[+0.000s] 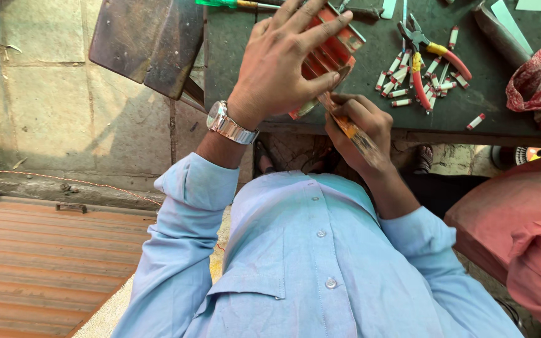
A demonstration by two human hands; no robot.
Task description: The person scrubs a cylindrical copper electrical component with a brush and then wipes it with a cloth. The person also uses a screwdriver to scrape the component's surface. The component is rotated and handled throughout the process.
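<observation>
Dark green worktop (pixel 370 56): left hand (pixel 283 69) grips red rectangular plastic block (pixel 333 53) from above; right hand (pixel 361 128) below clasps orange-handled brush (pixel 349 128).

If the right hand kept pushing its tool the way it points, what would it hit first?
Most likely the red block held by the left hand; the right hand aims its tool at the block's lower edge, though depth is unclear.

— What kind of place is this?

— It looks like a small outdoor workshop, maybe at the side of a street. Under the left hand (pixel 283 62) is a dark, worn workbench (pixel 370 94).

— What shows it?

— Right of the right hand (pixel 358 128) lie pliers (pixel 424 56) with red and yellow handles, among many small cut white and red pieces (pixel 402 78). Left of the hands is rough stone paving (pixel 64 112), and below it a rusty corrugated sheet (pixel 39 263).
</observation>
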